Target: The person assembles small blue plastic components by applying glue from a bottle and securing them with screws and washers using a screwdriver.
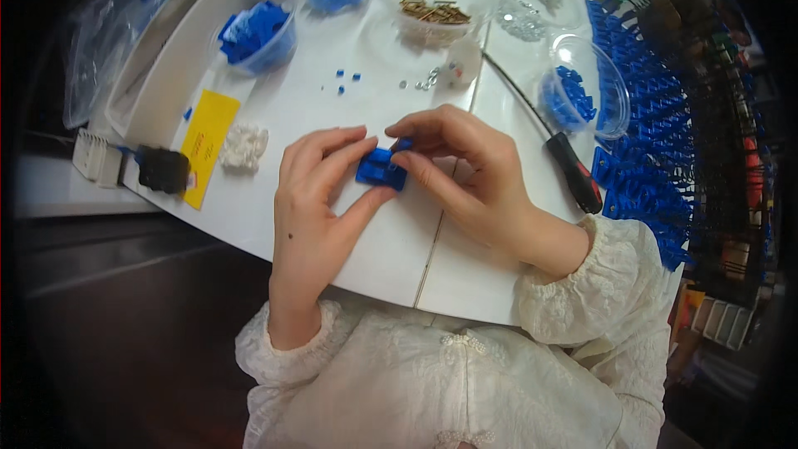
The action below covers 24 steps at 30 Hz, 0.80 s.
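Note:
Over the white table, my left hand [312, 199] grips a small blue plastic block [379, 173] between thumb and fingers. The block has a recess or step in its upper face. From the other side, my right hand [486, 170] pinches a smaller dark blue piece [401, 145] at the block's upper right corner. Whether that piece is seated in the block or only touching it, I cannot tell. Beyond my hands lie a few tiny blue pieces [340, 74] and several small shiny metal bits [428, 81].
A screwdriver [573, 173] with a black handle lies right of my right hand. Clear tubs hold blue parts [570, 96], brass-coloured screws [432, 11] and blue pieces [253, 32]. Rows of blue parts [644, 125] line the right edge. A yellow card [209, 145] and crumpled white material [243, 147] lie left.

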Tool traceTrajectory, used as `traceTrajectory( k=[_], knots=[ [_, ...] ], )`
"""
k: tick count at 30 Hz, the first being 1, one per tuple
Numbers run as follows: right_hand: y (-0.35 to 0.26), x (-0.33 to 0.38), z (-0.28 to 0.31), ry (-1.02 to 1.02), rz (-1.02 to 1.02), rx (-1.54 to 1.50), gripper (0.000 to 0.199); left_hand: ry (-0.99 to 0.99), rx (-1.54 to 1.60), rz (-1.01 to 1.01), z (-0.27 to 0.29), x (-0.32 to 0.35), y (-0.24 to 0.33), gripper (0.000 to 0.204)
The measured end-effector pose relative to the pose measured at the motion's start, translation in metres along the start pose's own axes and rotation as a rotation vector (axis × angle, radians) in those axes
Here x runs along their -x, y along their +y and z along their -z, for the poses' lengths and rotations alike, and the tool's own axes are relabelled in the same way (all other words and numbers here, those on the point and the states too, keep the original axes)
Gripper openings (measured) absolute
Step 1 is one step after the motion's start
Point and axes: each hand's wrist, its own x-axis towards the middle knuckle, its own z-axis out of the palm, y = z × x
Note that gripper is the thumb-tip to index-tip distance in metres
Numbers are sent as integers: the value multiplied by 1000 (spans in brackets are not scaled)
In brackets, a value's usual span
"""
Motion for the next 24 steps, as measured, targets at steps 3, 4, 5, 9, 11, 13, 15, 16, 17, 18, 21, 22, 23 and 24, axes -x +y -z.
traceTrajectory(
  k=[3,4,5,9,11,13,15,16,17,18,21,22,23,24],
  knots=[
    [1,-4,-6,26,59,79,21,4,10,5,2,-3,0,40],
    [3,-5,-8,69,108,106,20,5,18,-12,1,-3,-2,40],
    [4,-6,-9,76,138,136,20,29,32,-9,0,-2,-3,37],
    [3,-8,-13,62,179,253,19,36,48,9,1,1,-7,36],
    [3,-7,-14,51,185,277,20,29,35,9,0,1,-7,35],
    [5,-7,-13,47,194,302,20,30,36,23,0,2,-7,36],
    [8,-6,-12,46,337,427,22,26,35,37,-1,2,-6,37],
    [8,-6,-12,45,333,428,22,24,17,35,-1,2,-7,36],
    [7,-5,-12,17,351,473,23,21,-2,33,-1,2,-7,36],
    [6,-5,-11,-10,369,517,24,17,1,36,-1,2,-7,36],
    [7,-6,-12,5,396,530,24,22,-9,29,0,2,-7,34],
    [6,-6,-13,6,391,528,24,24,-18,24,1,2,-7,34],
    [5,-5,-13,-3,385,553,24,26,-27,20,0,2,-7,33],
    [5,-5,-13,-13,381,577,23,22,-26,22,0,2,-7,33]
  ],
)
